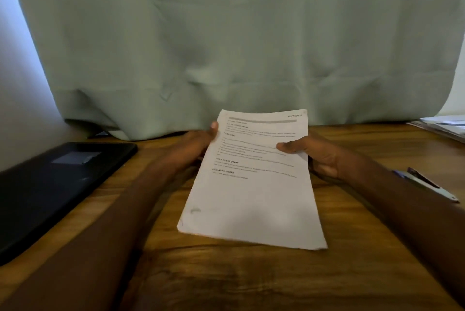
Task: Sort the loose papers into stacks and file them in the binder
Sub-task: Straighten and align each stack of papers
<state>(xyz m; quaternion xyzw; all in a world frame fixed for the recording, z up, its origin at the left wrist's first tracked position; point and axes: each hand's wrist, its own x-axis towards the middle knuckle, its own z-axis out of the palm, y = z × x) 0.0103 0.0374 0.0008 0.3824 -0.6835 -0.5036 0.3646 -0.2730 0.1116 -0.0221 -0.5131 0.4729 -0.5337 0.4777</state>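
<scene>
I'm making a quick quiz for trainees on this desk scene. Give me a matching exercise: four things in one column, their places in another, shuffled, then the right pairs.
Things:
1. paper stack
2. black binder
3. pen
4. other papers

Places:
A. far right corner of the wooden table
B. flat on the table's left side, closed
C. held between the left hand and right hand, near edge down on the table
D. on the table just right of the right forearm

Pairs: 1-C, 2-B, 3-D, 4-A
</scene>
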